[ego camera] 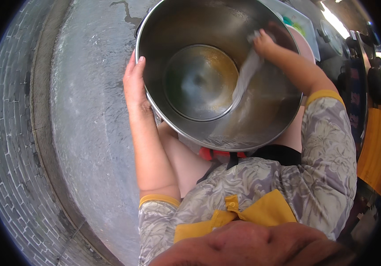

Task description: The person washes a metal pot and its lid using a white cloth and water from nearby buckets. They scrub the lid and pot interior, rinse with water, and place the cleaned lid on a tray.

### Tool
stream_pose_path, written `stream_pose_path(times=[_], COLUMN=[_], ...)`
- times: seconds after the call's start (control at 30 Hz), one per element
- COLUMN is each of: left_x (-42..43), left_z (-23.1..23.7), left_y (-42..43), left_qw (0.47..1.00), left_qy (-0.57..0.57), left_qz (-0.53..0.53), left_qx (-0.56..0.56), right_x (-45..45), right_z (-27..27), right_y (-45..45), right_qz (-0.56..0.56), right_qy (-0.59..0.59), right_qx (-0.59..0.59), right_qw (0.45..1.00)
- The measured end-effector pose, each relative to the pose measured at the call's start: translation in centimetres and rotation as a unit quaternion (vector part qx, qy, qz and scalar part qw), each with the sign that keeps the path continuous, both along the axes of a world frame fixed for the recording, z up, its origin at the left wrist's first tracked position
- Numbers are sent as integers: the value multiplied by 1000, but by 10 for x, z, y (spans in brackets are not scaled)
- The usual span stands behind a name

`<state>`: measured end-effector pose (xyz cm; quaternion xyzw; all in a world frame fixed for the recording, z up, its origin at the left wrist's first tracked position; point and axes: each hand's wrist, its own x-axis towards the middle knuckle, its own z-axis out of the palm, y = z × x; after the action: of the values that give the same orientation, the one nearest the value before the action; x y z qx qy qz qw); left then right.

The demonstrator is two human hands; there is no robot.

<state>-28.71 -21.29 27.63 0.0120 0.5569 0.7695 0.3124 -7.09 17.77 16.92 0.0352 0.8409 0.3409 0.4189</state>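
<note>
A large stainless steel pot point(200, 79) is tilted toward me, its mouth facing up at my chest and its round bottom in sight. My left hand point(135, 81) grips the rim on the left, thumb over the edge and fingers outside. Inside the pot, my right hand point(263, 43) is closed on a pale wet cloth point(246, 76), which hangs down along the inner wall to the edge of the bottom. The cloth is blurred. Brownish yellow tints and wet streaks show on the steel inside.
Behind the pot at the right are a pink basin point(303, 43) and a pale plastic tub point(305, 18) with green items. Farther right stand a pot with a glass lid point(331, 37) and an orange wooden surface point(373, 146). Left lie wet concrete point(90, 109) and a brick wall point(7, 133).
</note>
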Motion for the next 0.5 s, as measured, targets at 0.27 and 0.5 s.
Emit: stream_pose_path(times=[0.27, 0.5], left_x=[4, 11], left_z=[1, 6], left_y=[3, 12], left_qw=[1000, 999], left_qy=[-13, -13], left_qz=[-11, 17], left_qx=[6, -29], right_x=[-52, 59], right_z=[-75, -271], right_y=[18, -172], right_qz=[91, -288], right_qy=[239, -67], right_qx=[-41, -290], right_qw=[966, 910])
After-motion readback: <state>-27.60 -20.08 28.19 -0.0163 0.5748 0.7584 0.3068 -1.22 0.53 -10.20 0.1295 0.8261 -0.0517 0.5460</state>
